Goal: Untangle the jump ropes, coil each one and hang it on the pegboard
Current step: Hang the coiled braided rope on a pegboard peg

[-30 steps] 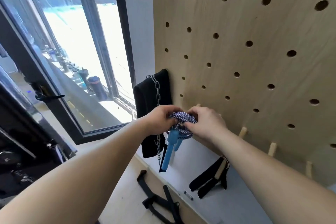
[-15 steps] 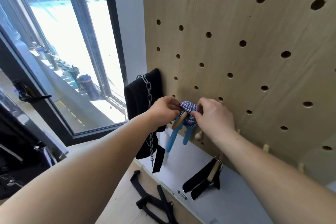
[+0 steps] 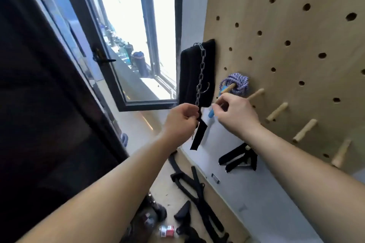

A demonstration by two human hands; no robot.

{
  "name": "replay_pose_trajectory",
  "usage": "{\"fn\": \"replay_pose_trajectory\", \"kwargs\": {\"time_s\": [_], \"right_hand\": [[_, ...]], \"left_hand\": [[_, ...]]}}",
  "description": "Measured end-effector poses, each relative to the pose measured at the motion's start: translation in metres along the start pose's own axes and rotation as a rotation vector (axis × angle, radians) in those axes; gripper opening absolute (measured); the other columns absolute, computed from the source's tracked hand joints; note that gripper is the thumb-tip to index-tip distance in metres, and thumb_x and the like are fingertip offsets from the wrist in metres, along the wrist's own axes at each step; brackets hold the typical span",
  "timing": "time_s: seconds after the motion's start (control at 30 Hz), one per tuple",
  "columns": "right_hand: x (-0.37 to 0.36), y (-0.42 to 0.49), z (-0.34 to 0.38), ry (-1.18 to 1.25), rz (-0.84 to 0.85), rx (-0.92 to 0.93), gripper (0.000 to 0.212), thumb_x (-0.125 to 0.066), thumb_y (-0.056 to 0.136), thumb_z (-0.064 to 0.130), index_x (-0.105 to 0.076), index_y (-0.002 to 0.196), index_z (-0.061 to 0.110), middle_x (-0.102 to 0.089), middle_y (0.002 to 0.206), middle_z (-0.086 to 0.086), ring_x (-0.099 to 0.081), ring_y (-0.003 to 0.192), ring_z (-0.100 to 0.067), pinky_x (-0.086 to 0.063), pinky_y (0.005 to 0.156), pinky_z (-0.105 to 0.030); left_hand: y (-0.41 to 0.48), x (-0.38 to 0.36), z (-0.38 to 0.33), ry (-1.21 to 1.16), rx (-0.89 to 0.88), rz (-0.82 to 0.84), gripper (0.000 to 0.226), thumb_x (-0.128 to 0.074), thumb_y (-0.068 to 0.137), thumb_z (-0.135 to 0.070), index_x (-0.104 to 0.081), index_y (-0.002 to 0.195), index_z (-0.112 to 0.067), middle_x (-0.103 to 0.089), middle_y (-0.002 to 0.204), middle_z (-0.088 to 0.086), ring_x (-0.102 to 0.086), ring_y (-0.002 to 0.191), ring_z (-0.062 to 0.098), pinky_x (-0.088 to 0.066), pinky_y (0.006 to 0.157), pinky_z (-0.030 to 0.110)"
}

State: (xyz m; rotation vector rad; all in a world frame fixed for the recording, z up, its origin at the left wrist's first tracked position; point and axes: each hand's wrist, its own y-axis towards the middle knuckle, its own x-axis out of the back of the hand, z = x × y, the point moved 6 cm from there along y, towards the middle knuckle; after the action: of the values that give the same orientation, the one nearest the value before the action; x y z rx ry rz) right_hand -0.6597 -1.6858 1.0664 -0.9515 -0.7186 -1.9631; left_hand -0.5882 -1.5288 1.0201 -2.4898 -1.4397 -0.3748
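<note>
Logs coiled blue-and-white jump rope [image 3: 236, 83] hung on peg [image 3: 227, 89] of pegboard [image 3: 296, 35], judged done, others unseen; left hand [image 3: 181, 122] pinching chain [image 3: 201, 73] left of peg, right hand [image 3: 237, 112] curled at peg tip, grip unclear.

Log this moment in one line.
rope coiled on peg | left hand pinches chain | right hand near handle, grip unclear

Blown-out daylight from the window [image 3: 126, 25], soft blur, wide-angle edge warp.

Matt wooden pegboard [image 3: 296, 35], braided rope [image 3: 236, 83], metal chain [image 3: 200, 77].
</note>
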Motion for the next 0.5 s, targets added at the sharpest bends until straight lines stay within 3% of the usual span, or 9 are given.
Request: {"fn": "replay_pose_trajectory", "kwargs": {"time_s": [0.13, 0.2, 0.27, 0.37, 0.43, 0.5], "right_hand": [[-0.078, -0.072, 0.004, 0.010, 0.418, 0.025, 0.009, -0.067, 0.094, 0.035, -0.067, 0.089, 0.028, -0.069, 0.084, 0.006, -0.066, 0.079, -0.017, -0.050, 0.065, -0.029], [-0.113, -0.116, 0.010, -0.029, 0.622, 0.043, 0.012, -0.067, 0.095, 0.036, -0.071, 0.095, 0.025, -0.071, 0.090, 0.002, -0.068, 0.082, -0.018, -0.056, 0.071, -0.031], [-0.140, -0.160, 0.021, -0.056, 0.736, 0.087, 0.014, -0.068, 0.095, 0.037, -0.072, 0.098, 0.024, -0.072, 0.093, 0.003, -0.069, 0.084, -0.016, -0.058, 0.078, -0.034], [-0.182, -0.230, 0.047, -0.145, 0.838, 0.217, 0.008, -0.067, 0.096, 0.036, -0.070, 0.096, 0.029, -0.068, 0.091, 0.010, -0.065, 0.085, -0.012, -0.051, 0.071, -0.027], [-0.213, -0.274, 0.068, -0.193, 0.906, 0.321, 0.009, -0.064, 0.095, 0.033, -0.069, 0.089, 0.032, -0.069, 0.090, 0.011, -0.067, 0.086, -0.014, -0.054, 0.073, -0.031], [-0.245, -0.319, 0.093, -0.221, 1.004, 0.428, 0.014, -0.061, 0.095, 0.032, -0.066, 0.082, 0.035, -0.068, 0.085, 0.011, -0.067, 0.084, -0.017, -0.057, 0.076, -0.036]], "left_hand": [[-0.097, 0.009, 0.079, 0.036, 0.147, -0.016, 0.029, -0.058, 0.095, -0.008, -0.071, 0.120, -0.018, -0.075, 0.109, -0.004, -0.069, 0.104, 0.013, -0.054, 0.103, 0.036], [-0.147, 0.015, 0.114, 0.035, 0.219, -0.015, 0.026, -0.060, 0.097, -0.012, -0.072, 0.119, -0.019, -0.074, 0.110, -0.005, -0.069, 0.105, 0.011, -0.054, 0.103, 0.033], [-0.196, 0.020, 0.145, 0.022, 0.267, -0.007, 0.023, -0.061, 0.098, -0.013, -0.072, 0.118, -0.020, -0.074, 0.111, -0.004, -0.069, 0.106, 0.011, -0.054, 0.100, 0.030], [-0.271, 0.033, 0.197, 0.018, 0.365, -0.025, 0.023, -0.059, 0.098, -0.010, -0.072, 0.117, -0.014, -0.074, 0.111, 0.000, -0.070, 0.104, 0.013, -0.057, 0.092, 0.026], [-0.321, 0.047, 0.234, 0.014, 0.446, -0.086, 0.023, -0.059, 0.096, -0.006, -0.073, 0.114, -0.010, -0.074, 0.108, 0.002, -0.070, 0.099, 0.015, -0.057, 0.085, 0.026], [-0.373, 0.067, 0.266, 0.024, 0.545, -0.179, 0.022, -0.061, 0.094, -0.009, -0.073, 0.113, -0.012, -0.074, 0.109, 0.002, -0.068, 0.098, 0.013, -0.053, 0.088, 0.025]]}}
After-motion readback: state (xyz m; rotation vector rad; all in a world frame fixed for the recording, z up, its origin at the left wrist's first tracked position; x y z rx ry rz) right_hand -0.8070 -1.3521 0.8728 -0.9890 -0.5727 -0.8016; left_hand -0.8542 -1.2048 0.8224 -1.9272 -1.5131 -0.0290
